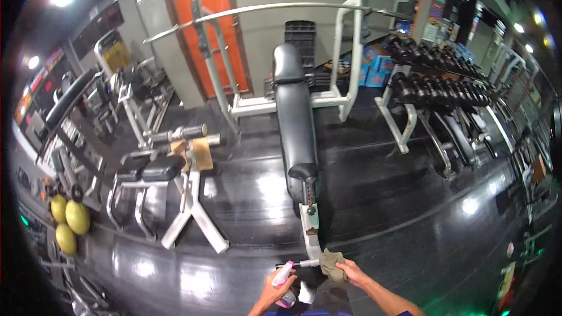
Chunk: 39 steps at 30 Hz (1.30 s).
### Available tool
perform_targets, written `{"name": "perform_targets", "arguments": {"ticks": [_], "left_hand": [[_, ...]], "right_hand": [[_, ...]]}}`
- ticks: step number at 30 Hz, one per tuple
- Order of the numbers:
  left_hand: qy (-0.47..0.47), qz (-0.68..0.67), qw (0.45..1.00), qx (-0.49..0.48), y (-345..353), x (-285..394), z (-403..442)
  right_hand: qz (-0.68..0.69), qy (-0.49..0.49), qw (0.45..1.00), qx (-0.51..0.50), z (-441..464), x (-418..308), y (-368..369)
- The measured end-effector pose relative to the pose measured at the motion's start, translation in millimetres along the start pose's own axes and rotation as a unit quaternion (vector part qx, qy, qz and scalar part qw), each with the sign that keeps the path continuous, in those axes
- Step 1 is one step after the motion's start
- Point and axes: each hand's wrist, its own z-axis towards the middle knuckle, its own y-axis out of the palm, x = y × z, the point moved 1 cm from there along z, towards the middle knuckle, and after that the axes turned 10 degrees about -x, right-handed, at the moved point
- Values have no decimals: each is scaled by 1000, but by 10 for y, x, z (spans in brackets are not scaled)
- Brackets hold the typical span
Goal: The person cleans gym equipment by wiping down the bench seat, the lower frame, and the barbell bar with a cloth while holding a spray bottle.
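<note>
My left hand (270,288) is wrapped round a spray bottle (283,273) with a pink and white trigger head, low in the head view. A greyish-green cloth (332,265) hangs from my right hand (352,272), its fingers closed on one edge. Just beyond both hands is the foot of a weight bench (297,123), whose long black padded seat stretches away from me. A white patch (305,292) shows between my hands; what it is I cannot make out.
A barbell (281,7) lies across a white rack behind the bench. Dumbbells (445,90) fill a rack at right. Another padded machine (161,167) stands left, with several yellow balls (77,217) beyond it. Black flooring (374,210) surrounds the bench.
</note>
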Motion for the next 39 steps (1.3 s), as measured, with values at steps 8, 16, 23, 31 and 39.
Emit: {"name": "perform_targets", "arguments": {"ticks": [8,16,23,31,39], "left_hand": [[125,172,976,-44,881,652,-245],[182,204,956,-106,2575,588,537],[136,11,978,-156,3994,630,1253],[166,23,979,-119,4261,661,1849],[156,0,986,58,4292,1116,2923]], "right_hand": [[-184,-90,978,-47,-552,-447,-607],[449,-248,857,38,-1486,-500,-1770],[392,-242,874,154,-2512,-1148,-2968],[430,-275,851,120,-2244,-1857,-3644],[368,-203,906,41,-1296,-2816,-4097]]}}
